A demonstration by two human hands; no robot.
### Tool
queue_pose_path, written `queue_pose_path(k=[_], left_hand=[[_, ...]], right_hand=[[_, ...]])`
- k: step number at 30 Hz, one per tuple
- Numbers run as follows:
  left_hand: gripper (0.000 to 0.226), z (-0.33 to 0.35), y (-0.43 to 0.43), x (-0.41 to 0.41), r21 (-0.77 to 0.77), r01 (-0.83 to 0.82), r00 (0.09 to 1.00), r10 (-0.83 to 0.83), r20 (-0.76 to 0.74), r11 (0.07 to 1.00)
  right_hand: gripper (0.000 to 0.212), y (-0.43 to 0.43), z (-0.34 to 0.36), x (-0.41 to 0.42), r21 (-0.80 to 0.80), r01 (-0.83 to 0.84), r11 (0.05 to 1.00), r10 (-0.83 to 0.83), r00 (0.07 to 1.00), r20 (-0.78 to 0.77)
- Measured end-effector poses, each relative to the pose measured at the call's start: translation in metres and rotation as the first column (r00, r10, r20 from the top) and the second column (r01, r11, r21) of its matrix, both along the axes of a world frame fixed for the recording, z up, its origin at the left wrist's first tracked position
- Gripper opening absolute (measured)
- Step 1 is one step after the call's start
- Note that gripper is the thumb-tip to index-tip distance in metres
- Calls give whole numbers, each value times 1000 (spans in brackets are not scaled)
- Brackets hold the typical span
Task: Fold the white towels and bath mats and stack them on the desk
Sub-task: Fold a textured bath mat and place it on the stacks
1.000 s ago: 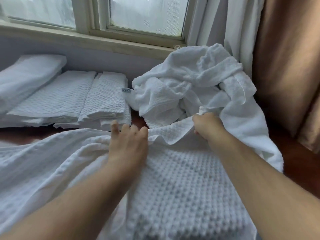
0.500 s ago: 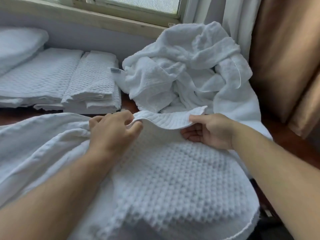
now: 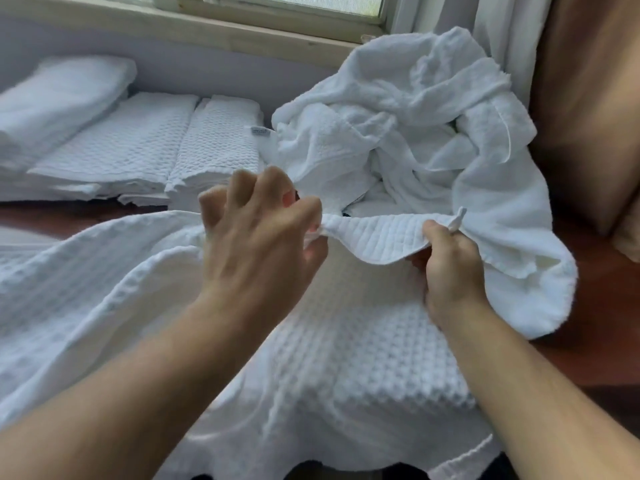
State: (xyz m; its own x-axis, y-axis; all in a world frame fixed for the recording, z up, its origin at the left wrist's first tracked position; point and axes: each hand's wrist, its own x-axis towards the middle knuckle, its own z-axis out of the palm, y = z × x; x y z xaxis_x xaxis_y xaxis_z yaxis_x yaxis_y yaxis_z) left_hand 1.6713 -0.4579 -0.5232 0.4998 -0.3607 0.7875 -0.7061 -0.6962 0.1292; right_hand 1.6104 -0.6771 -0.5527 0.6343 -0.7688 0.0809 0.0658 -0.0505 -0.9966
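- Desk (image 3: 588, 320): brown wood shows at the right and middle left of the frame. It carries all the linen, so we judge it to be both work surface and stacking place.
- Mat (image 3: 363, 358): this waffle-weave cloth fills the lower half of the frame, spread flat toward the bottom edge. Its far edge is raised off the desk between both hands. We judge that this prepares a fold.
- Pile (image 3: 398, 109): unfolded towels are heaped at upper right against the curtain (image 3: 498, 36), just behind the raised edge. We judge this to be the work left.
- Stacks (image 3: 138, 143): folded pieces lie side by side at upper left, below the sill (image 3: 207, 32) and apart from the mat.
- Left hand (image 3: 256, 244): at centre frame, thumb and forefinger pinch the raised edge. The other fingers are spread loosely above it.
- Right hand (image 3: 450, 268): right of centre, the fingers are curled round the same edge near its corner. The edge sags slightly between the two grips.
- Loop (image 3: 457, 218): a small tab stands up just above the right hand.
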Motion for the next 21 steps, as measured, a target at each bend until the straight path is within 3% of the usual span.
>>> queue_pose_path(k=[3,7,9,12,13,15,18,21], left_hand=[[20,-11,13,-16,68,-43,990,52,-129,997],[17,-37,12,-25,20,-23,873,30,-487,1000],[17,-37,10,-21,-70,33,853,-65,-517,997],[17,-32,14,-22,-129,150,862,-193,-469,980],[15,-32,15,-24,-126,183,877,-220,-428,975],[15,-33,15,-30,-78,214,910,-227,-346,974],[17,-32,13,-34,-24,217,935,-215,-283,976],[15,-30,13,-36,-5,249,930,-241,-279,968]], right_hand=[[31,-5,-1,-1,20,37,999,-37,999,24],[40,-3,-1,-2,-88,-9,996,3,998,-61],[41,-4,1,-1,-149,-129,980,109,985,-137],[33,-12,18,-8,-52,-379,924,352,895,-275],[34,-14,24,-14,-121,-403,907,335,866,-370],[40,-11,28,-34,-387,-304,871,112,888,-445],[53,15,12,-79,-589,-69,805,-134,946,-295],[55,23,-8,-102,-675,27,738,-173,973,-151]])
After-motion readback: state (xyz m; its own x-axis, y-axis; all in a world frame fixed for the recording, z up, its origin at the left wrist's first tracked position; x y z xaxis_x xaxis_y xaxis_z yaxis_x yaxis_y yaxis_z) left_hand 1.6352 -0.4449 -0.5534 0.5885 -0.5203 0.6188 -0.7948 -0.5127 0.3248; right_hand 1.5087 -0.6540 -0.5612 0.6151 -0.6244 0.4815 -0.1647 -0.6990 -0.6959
